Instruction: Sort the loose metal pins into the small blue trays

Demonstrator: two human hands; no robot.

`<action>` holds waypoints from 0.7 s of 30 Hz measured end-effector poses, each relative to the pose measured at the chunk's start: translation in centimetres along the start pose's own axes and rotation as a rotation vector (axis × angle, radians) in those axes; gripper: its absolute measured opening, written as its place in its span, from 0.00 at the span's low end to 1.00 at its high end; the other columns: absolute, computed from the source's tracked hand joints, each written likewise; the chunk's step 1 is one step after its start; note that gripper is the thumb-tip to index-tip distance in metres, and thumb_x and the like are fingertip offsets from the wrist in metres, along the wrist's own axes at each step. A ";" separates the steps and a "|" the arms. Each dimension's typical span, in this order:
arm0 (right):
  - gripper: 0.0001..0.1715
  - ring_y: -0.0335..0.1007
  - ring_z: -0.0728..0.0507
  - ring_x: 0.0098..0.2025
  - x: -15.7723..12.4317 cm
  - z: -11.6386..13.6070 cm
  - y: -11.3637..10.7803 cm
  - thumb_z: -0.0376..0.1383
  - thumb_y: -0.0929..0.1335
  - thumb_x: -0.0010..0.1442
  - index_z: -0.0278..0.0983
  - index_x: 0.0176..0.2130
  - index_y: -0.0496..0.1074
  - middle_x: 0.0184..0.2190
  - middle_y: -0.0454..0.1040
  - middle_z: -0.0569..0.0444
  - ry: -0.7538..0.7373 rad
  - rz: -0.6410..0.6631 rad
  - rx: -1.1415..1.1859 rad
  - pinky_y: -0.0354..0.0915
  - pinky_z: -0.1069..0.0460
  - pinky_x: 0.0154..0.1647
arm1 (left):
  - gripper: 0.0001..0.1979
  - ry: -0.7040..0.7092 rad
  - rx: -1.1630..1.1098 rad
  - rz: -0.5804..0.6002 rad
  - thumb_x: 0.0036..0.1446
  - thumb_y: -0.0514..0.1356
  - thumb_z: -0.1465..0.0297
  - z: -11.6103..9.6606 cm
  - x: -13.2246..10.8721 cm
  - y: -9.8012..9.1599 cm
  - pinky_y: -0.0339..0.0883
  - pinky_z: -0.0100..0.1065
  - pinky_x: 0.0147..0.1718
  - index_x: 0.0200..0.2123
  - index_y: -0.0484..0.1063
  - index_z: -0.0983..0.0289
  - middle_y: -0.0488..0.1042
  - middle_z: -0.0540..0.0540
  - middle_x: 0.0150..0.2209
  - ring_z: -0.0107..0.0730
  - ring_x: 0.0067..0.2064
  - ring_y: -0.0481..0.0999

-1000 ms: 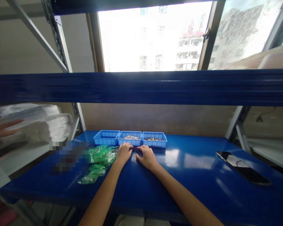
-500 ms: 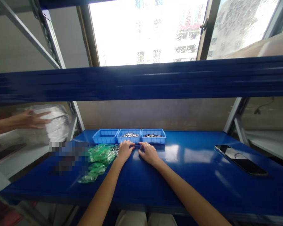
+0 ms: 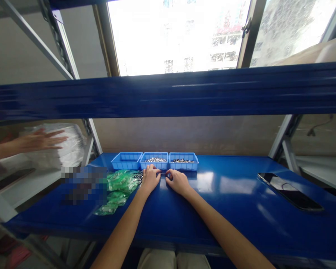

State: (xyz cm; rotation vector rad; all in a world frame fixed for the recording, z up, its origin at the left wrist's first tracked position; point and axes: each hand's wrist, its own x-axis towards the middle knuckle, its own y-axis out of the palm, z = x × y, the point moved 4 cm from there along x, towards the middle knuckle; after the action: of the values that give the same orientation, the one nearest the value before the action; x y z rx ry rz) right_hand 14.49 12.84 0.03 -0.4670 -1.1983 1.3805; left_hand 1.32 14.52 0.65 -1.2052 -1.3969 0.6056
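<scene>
Resting on blue shelf (image 3: 226,209): left hand (image 3: 150,178) and right hand (image 3: 178,181), fingers curled, tips nearly meeting; grip too small to tell. Just behind them are middle tray (image 3: 154,166) and right tray (image 3: 184,167), both with metal parts, then left tray (image 3: 126,166). Green bags (image 3: 120,183) beside left hand. Phone (image 3: 289,191) well right. Another person's hand (image 3: 39,140) on white bundle (image 3: 68,149), far left.

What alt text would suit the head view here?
The left hand and right hand rest fingertips close together on a blue shelf, before three blue trays, two holding metal parts. Green bags lie left, a phone right; another person's hand touches white packets.
</scene>
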 end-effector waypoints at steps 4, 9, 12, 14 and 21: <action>0.18 0.68 0.45 0.34 0.0 -0.1 -0.1 0.37 0.62 0.54 0.38 0.45 0.67 0.32 0.74 0.53 -0.001 -0.008 -0.019 0.56 0.54 0.32 | 0.11 0.011 -0.016 0.018 0.53 0.53 0.68 -0.2 -0.1 -0.3 0.55 0.42 0.45 0.35 0.75 0.58 0.68 0.57 0.40 0.41 0.45 0.63; 0.13 0.69 0.46 0.32 -0.1 -0.2 -0.3 0.37 0.63 0.54 0.41 0.40 0.70 0.30 0.74 0.55 -0.015 0.003 -0.001 0.56 0.54 0.30 | 0.08 -0.007 -0.061 0.021 0.52 0.55 0.68 -0.2 -0.1 -0.5 0.55 0.41 0.44 0.31 0.75 0.58 0.69 0.55 0.39 0.41 0.46 0.64; 0.11 0.69 0.47 0.30 -0.1 -0.3 -0.5 0.38 0.63 0.54 0.40 0.39 0.70 0.27 0.73 0.57 0.005 -0.008 0.055 0.55 0.55 0.28 | 0.08 -0.032 -0.138 -0.023 0.52 0.56 0.66 -0.1 0.0 -0.7 0.56 0.40 0.44 0.31 0.75 0.58 0.70 0.54 0.38 0.39 0.44 0.65; 0.11 0.68 0.47 0.30 -0.1 -0.5 -0.5 0.40 0.63 0.56 0.40 0.38 0.70 0.27 0.73 0.57 0.020 -0.038 0.096 0.55 0.55 0.27 | 0.08 -0.064 -0.195 -0.068 0.51 0.57 0.66 0.0 0.1 -0.9 0.57 0.39 0.44 0.30 0.75 0.58 0.71 0.53 0.37 0.39 0.44 0.65; 0.14 0.66 0.50 0.27 0.4 -1.1 -1.1 0.44 0.61 0.58 0.39 0.34 0.70 0.33 0.69 0.55 0.083 -0.256 0.284 0.57 0.56 0.27 | 0.08 -0.061 -0.377 -0.163 0.49 0.59 0.65 0.2 0.8 -1.0 0.59 0.36 0.43 0.30 0.75 0.62 0.73 0.54 0.34 0.36 0.41 0.67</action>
State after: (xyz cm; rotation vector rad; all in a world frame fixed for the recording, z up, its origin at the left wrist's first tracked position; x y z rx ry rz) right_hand 15.90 13.36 0.65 -0.1620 -0.9401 1.2713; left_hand 0.96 14.95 1.85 -1.3573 -1.6936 0.2726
